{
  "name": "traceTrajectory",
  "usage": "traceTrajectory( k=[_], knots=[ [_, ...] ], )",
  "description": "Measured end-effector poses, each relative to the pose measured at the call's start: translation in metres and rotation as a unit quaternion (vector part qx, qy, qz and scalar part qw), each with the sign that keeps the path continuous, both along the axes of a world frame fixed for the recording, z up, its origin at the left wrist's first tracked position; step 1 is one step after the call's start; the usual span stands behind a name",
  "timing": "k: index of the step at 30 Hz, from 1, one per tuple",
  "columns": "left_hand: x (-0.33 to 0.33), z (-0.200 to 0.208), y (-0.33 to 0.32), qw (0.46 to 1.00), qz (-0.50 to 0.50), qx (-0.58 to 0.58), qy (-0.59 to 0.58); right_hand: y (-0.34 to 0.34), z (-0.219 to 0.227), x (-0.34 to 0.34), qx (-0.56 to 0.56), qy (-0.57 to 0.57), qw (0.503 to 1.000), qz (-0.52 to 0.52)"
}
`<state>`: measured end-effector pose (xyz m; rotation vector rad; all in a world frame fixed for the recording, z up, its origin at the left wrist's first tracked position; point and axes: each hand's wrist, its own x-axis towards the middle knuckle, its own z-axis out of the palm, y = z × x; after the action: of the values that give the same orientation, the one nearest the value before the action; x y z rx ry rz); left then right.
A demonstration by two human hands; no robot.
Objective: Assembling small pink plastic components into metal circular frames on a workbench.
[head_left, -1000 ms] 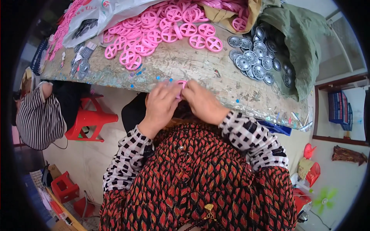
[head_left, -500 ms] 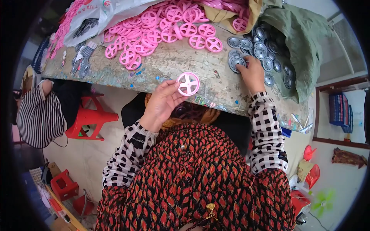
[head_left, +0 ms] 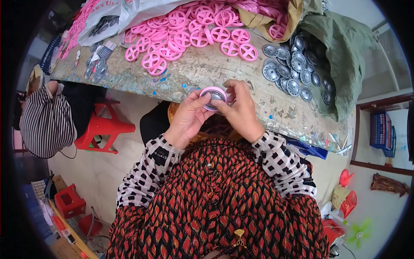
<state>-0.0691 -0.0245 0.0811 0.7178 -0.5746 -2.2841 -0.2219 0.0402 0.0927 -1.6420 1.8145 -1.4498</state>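
Between my two hands, just off the table's front edge, is a pink wheel ring (head_left: 208, 90) with a silver-grey hubcap disc (head_left: 214, 95) lying in it. My left hand (head_left: 190, 114) grips the ring from the left, thumb over its face. My right hand (head_left: 241, 108) presses the disc with its thumb, the fingers curled at the ring's right side. A heap of pink spoked wheels (head_left: 181, 39) lies at the back of the table. To the right, several silver-grey discs (head_left: 293, 86) spill from a green sack (head_left: 345, 56).
The worn table (head_left: 207, 69) carries a white plastic bag (head_left: 125, 17) and a brown sack (head_left: 258, 19) at the back. At left, a person in a striped top (head_left: 45, 123) sits near a red stool (head_left: 105, 127). A blue crate (head_left: 308, 149) shows under the table's right side.
My right hand has come from the disc pile to the middle, bringing a silver-grey disc onto the pink wheel. My left hand still holds the wheel, now slightly tilted.
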Motion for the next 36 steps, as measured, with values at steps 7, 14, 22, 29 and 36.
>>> traceTrajectory(
  k=[7,14,22,29,36],
  knots=[
    [0.008,-0.02,-0.002,0.999,0.001,-0.012,-0.037,0.0,-0.008,0.011,0.121,-0.174,0.972,0.1],
    [0.009,-0.003,0.006,0.996,0.055,0.071,-0.005,0.01,-0.002,-0.006,0.203,-0.377,0.893,0.138],
    [0.008,0.003,0.01,0.996,0.042,0.079,0.016,0.012,-0.02,-0.001,0.103,-0.292,0.94,0.144],
    [0.031,-0.001,0.009,0.977,-0.058,-0.17,-0.113,0.019,-0.012,-0.011,0.17,-0.267,0.931,0.179],
    [0.068,-0.064,0.022,0.866,-0.052,-0.39,-0.307,0.036,-0.001,0.021,0.118,0.125,0.975,0.142]
  ],
)
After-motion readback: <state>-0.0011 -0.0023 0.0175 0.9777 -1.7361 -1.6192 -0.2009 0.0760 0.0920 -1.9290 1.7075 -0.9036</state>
